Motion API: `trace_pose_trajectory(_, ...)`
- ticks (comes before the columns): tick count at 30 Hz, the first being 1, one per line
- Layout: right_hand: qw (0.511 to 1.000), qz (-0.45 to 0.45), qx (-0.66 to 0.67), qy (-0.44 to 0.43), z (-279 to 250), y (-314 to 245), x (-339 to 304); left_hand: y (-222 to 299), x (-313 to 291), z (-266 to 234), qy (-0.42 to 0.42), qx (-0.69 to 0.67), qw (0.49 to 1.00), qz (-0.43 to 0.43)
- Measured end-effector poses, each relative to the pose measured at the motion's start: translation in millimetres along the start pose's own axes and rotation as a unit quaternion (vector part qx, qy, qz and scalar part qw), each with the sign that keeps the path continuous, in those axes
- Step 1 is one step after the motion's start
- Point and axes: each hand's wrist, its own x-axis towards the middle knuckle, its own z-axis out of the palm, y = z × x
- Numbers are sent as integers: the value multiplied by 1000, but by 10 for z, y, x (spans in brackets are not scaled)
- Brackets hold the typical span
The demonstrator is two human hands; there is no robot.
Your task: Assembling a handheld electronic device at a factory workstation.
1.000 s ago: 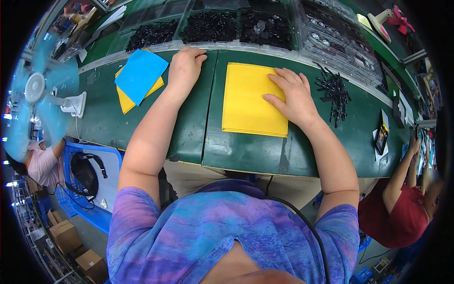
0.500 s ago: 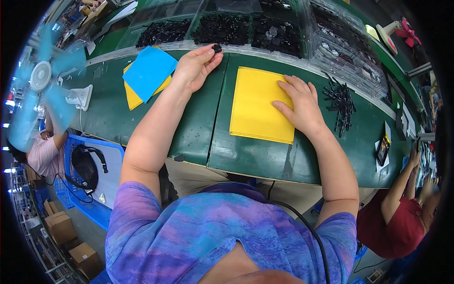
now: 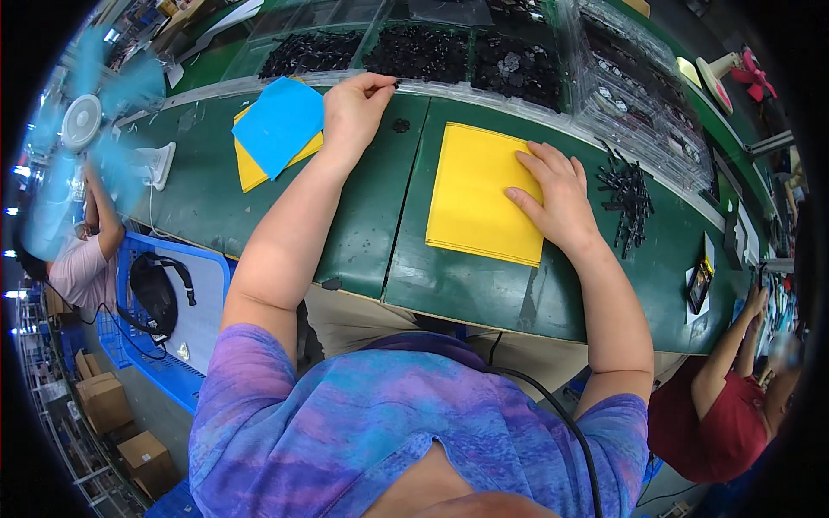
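Note:
My left hand (image 3: 357, 112) is closed in a pinch at the front rim of the parts bins, with a small dark bit showing at the fingertips. Just below it, a small black part (image 3: 401, 125) lies on the green table. My right hand (image 3: 557, 190) rests with fingers spread on the right edge of a yellow square stack (image 3: 479, 194), which looks like thin layered sheets. Left of my left hand, a blue square sheet (image 3: 278, 125) lies askew over yellow sheets (image 3: 249, 171).
Clear bins of small black parts (image 3: 419, 53) line the far edge. Right of my right hand lies a pile of black strips (image 3: 623, 194), with stacked clear trays (image 3: 635, 112) behind. A blue fan (image 3: 81, 123) spins at left; a co-worker in red (image 3: 717, 419) sits at right.
My left hand has turned over and its fingers have closed at the bin rim. A small black part now shows on the table below it. My right hand stays on the yellow stack.

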Motion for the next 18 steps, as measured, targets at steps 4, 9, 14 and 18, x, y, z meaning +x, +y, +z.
trace_pose_trajectory(4, 1000, -3, -3, 5, -28, 10, -12, -166, 44, 23, -33, 60, 996, 60)
trace_pose_trajectory(9, 1000, -2, 5, 12, 12, 45, -5, 0, -55, -10, -72, 148, 982, 95)
trace_pose_trajectory(14, 1000, -10, 6, 16, -3, 37, -19, 62, -129, -6, -127, 186, 970, 87)
trace_pose_trajectory(18, 1000, -5, 14, 12, 4, 32, -29, 82, -132, -9, -146, 192, 967, 87)
